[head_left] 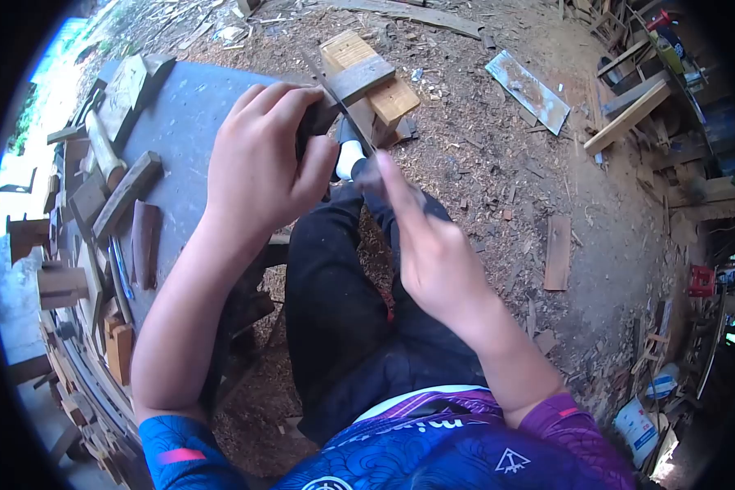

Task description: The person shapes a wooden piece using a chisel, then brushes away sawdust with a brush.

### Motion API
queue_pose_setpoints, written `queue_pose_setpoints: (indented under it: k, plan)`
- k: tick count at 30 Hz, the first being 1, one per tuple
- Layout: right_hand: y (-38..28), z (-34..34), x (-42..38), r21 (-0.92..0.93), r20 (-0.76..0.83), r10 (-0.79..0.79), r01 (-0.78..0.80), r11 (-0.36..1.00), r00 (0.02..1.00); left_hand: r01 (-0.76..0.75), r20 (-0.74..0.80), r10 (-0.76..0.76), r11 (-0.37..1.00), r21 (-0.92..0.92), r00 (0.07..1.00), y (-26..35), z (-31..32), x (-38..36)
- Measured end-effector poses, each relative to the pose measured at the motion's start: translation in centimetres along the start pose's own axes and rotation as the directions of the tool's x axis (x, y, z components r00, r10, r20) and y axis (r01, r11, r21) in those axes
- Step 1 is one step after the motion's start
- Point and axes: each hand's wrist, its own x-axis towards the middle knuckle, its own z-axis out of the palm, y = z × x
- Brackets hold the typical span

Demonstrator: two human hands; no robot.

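My left hand (pixel 261 155) presses down on a greyish wooden block (pixel 363 79), fingers wrapped over its near end and thumb bent below. The far end of the block sticks out past a handsaw (pixel 354 120), whose narrow blade lies across the wood just beside my left fingers. Its handle is in my right hand (pixel 437 253), with the index finger stretched along toward the blade. A slight blur covers the handle, and the teeth cannot be made out. Beneath the block's far end is a light yellowish wooden stand (pixel 394 98).
On my left is a blue-grey tabletop (pixel 192 106) with a wooden mallet-like handle (pixel 104 147) and several offcuts (pixel 128 194). Wood chips cover the ground, where a pale board (pixel 528 90) and a plank (pixel 558 253) lie. Timber is heaped along the right.
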Motion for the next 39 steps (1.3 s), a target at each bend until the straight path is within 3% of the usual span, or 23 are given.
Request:
queue_pose_setpoints:
  k: [2, 6, 9, 10, 13, 14, 17, 19, 21, 22, 26, 29, 30, 32, 36, 37, 39]
  plan:
    - [0.3, 0.0, -0.2, 0.044, -0.071, -0.088, 0.091, 0.995, 0.994, 0.016, 0.002, -0.016, 1.0, 0.007, 1.0, -0.2, 0.2, 0.0]
    - [-0.1, 1.8, 5.2, -0.056, 0.001, 0.012, -0.012, 0.998, 1.0, -0.034, 0.018, 0.034, 0.999, 0.005, 0.999, -0.5, -0.1, 0.5]
    - [0.3, 2.1, 2.7, 0.062, -0.045, 0.026, -0.023, 0.998, 0.999, -0.017, 0.039, 0.017, 1.0, 0.006, 0.999, -0.1, 0.1, -0.3]
    - [0.9, 2.1, 1.1, 0.089, -0.138, -0.059, 0.072, 0.993, 0.989, -0.017, 0.03, 0.016, 1.0, 0.015, 0.999, -0.3, 0.1, -0.1]
    - [0.8, 1.2, -0.3, 0.126, -0.094, -0.051, 0.063, 0.99, 0.994, -0.012, 0.021, 0.011, 0.999, 0.047, 1.0, -0.6, -0.1, 0.2]
    - [1.2, 2.0, 0.8, 0.076, -0.145, -0.083, 0.095, 0.993, 0.986, -0.019, 0.028, 0.018, 0.999, 0.051, 0.999, -0.6, -0.2, 0.2]
    - [0.4, 3.0, 4.8, -0.056, 0.009, 0.059, -0.058, 0.997, 0.998, -0.006, 0.029, 0.005, 1.0, 0.021, 1.0, -0.5, 0.1, 0.0]
    - [0.8, 3.3, 3.4, -0.067, -0.006, 0.061, -0.061, 0.996, 0.998, 0.001, 0.022, -0.001, 1.0, -0.007, 1.0, -0.4, -0.1, -0.1]
    - [2.1, 3.6, 0.3, 0.07, -0.2, -0.087, 0.103, 0.992, 0.976, -0.026, 0.035, 0.026, 1.0, 0.004, 0.999, -0.5, -0.2, 0.0]
    - [2.4, 3.3, -1.2, 0.117, -0.152, -0.057, 0.076, 0.99, 0.987, -0.021, 0.035, 0.021, 1.0, 0.007, 0.999, -0.5, 0.0, 0.0]
    - [1.8, 4.8, 2.8, 0.095, -0.222, -0.062, 0.085, 0.992, 0.973, 0.026, 0.043, -0.026, 1.0, 0.0, 0.999, -0.3, -0.1, 0.1]
    - [1.2, 4.0, 4.2, -0.051, 0.026, 0.083, -0.082, 0.995, 0.996, 0.033, 0.049, -0.033, 0.999, -0.011, 0.998, -0.4, 0.0, -0.1]
    - [1.5, 4.1, 3.0, -0.037, 0.026, 0.081, -0.08, 0.996, 0.996, 0.027, 0.041, -0.027, 1.0, 0.002, 0.999, -0.3, 0.0, -0.2]
    - [2.5, 4.4, -0.1, 0.114, -0.177, -0.058, 0.079, 0.99, 0.982, 0.005, 0.036, -0.006, 1.0, 0.016, 0.999, -0.2, -0.2, 0.2]
    - [2.3, 6.2, 1.7, 0.137, -0.235, -0.032, 0.066, 0.988, 0.971, 0.016, 0.008, -0.016, 1.0, 0.021, 1.0, -0.3, 0.1, 0.1]
    - [1.9, 6.5, 3.8, 0.101, -0.299, -0.102, 0.137, 0.985, 0.949, 0.025, 0.001, -0.025, 1.0, 0.009, 1.0, -0.2, 0.2, 0.1]
    - [2.0, 6.6, 4.3, 0.006, -0.209, -0.031, 0.033, 0.999, 0.977, 0.089, 0.032, -0.089, 0.996, -0.009, 0.996, 0.1, 0.2, -0.1]
